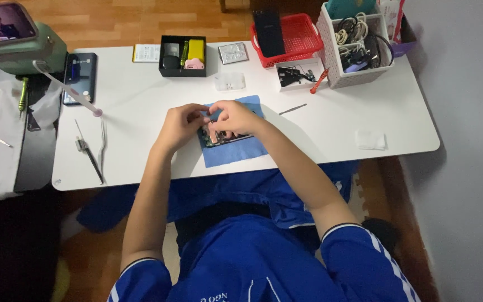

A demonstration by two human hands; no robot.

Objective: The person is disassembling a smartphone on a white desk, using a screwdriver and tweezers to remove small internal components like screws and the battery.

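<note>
Head view: opened dark rectangular phone with exposed circuitry lies on a soft blue square cloth mat mid white matte counter, likely to cushion it. Left hand and right hand pinch together over its top edge; what they pinch cannot be told. Thin metal tweezers lie well left.

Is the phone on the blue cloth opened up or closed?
Opened up. The phone lies on the blue cloth with its inner parts showing, not a smooth back. The left hand and right hand cover much of it.
</note>
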